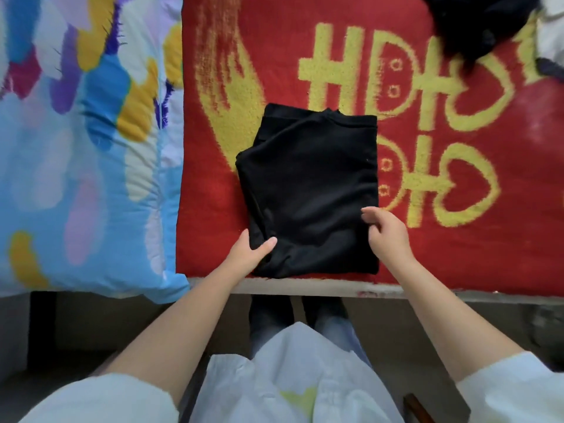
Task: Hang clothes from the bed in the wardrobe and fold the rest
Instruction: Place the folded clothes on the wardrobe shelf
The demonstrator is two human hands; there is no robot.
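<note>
Red blanket-covered bed [427,239], black garment [308,190] folded.
Left hand [248,250] grips its near corner; right hand [386,232] pinches its edge; dark pile [467,22] beyond the right hand remains.

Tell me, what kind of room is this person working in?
Most likely a bedroom. A red blanket with yellow lettering covers a bed, a colourful quilt lies beside it, and a folded black garment sits on top.

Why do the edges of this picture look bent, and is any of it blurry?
Head view: the wide lens bows the bed edge and stretches the quilt; light is soft and even, without glare; the folded black garment is so dark its creases barely show; both hands are fairly sharp, corners softer.
</note>
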